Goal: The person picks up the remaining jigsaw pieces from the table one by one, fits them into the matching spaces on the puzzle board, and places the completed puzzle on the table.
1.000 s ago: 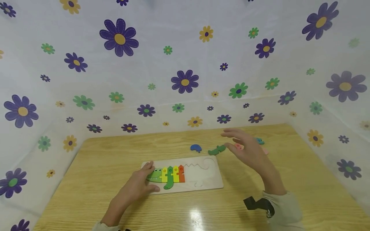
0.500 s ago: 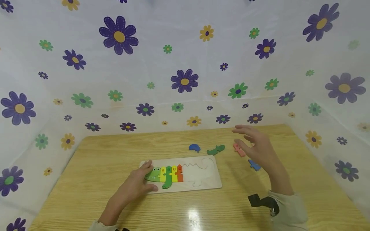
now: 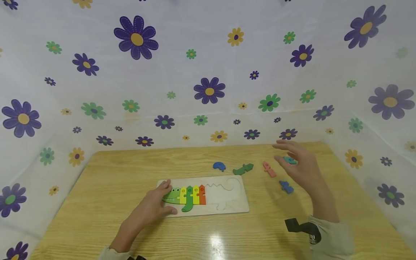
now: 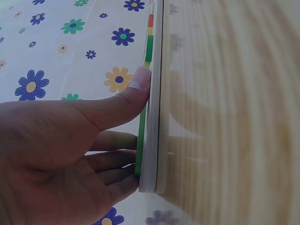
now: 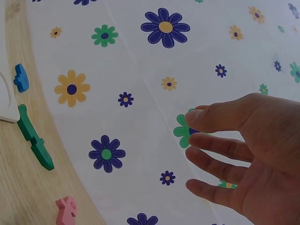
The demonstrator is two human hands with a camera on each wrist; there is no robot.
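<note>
A wooden puzzle board lies on the table with a crocodile's green head piece and striped body pieces in its left half. Bare recessed wood shows in the right half, with a curled tail outline. My left hand rests on the board's left end; in the left wrist view its thumb and fingertips touch the board's face and edge. My right hand is raised over the right side of the table, fingers spread and holding nothing. Below and near it lie a pink piece, a blue piece and a partly covered teal piece.
Behind the board lie a curved blue piece and a dark green piece. A white flowered cloth stands around the back and sides of the wooden table.
My right hand has moved to the right, uncovering the pink piece and then the blue one. My left hand stays on the board.
</note>
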